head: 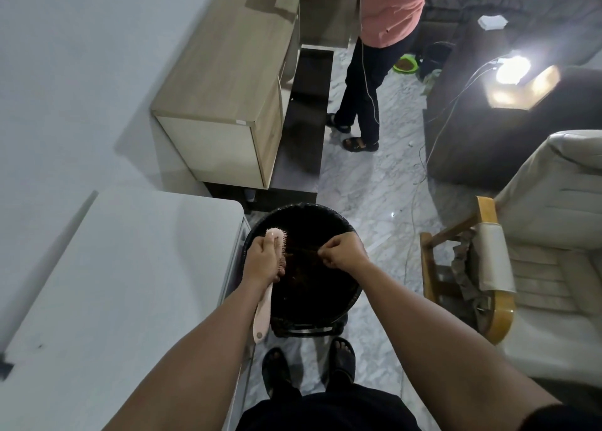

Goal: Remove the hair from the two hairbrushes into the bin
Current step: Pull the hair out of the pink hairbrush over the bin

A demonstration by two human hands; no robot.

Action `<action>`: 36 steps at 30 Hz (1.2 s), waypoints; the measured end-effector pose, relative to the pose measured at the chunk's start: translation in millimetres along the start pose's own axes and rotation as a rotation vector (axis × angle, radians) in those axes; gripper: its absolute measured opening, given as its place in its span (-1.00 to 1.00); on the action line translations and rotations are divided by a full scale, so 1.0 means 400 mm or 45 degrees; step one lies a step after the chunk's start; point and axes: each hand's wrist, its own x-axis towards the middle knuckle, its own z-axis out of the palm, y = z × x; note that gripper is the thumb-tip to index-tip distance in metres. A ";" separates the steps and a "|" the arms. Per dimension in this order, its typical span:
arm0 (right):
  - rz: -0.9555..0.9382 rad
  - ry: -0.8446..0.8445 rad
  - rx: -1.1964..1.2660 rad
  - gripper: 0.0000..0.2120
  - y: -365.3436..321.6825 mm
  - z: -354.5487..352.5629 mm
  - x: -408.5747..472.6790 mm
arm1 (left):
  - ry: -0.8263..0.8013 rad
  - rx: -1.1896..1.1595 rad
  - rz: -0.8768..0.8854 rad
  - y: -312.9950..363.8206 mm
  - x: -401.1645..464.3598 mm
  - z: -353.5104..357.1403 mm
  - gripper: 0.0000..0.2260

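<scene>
Clamping the pink hairbrush (pixel 273 254) over the bin (pixel 345 231), the left hand (pixel 265 261) is steadying it while the right hand (pixel 342 251) is pinching hair (pixel 301 251), stretching it from the bristles. Next, probably pulling free and dropping it inside.

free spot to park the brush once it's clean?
White tabletop left of the bin is bare. Marble floor between bin and armchair is open but has a cable. Over the bin is crowded: left hand, pink brush, right hand.

Smooth pink plastic hairbrush (pixel 264 313), glossy marble floor (pixel 368 189)
</scene>
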 end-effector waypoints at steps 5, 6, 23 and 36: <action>0.127 0.165 0.125 -0.83 0.039 -0.015 0.010 | -0.025 -0.141 -0.053 0.015 0.015 -0.009 -0.64; 0.103 0.100 0.219 -0.86 0.028 -0.005 0.001 | -0.048 -0.162 -0.076 0.021 0.014 -0.005 -0.62; -0.091 -0.016 -0.172 -0.84 0.024 -0.008 0.003 | -0.005 0.145 0.099 0.004 -0.020 0.041 -0.69; 0.295 -0.108 0.502 -0.74 0.039 -0.055 0.006 | 0.001 -0.138 -0.098 0.004 0.013 -0.004 -0.66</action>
